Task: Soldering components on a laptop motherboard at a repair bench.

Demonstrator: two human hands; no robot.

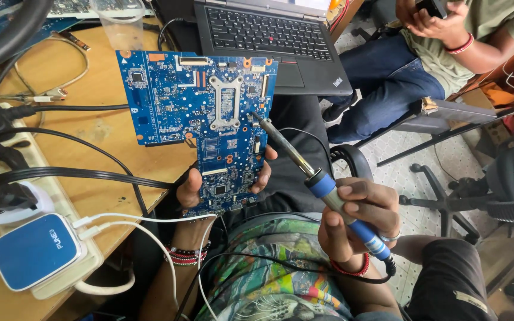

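My left hand (193,185) grips the lower end of a blue circuit board (174,95) from underneath, thumb on its left edge and fingertips curling round its right edge. The board stands tilted over the desk edge, with a grey metal socket frame (226,101) near its middle. My right hand (358,215) holds a soldering iron (328,190) by its blue handle. The iron's dark tip (256,116) touches the board's right side, just right of the socket frame. Its black cord runs back across my lap.
A wooden desk (99,134) carries black cables, a white power strip (60,205), a blue-and-white box (34,249), a clear plastic cup (120,24) and an open black laptop (269,35). Another person sits at the upper right holding a phone; chairs stand on the right.
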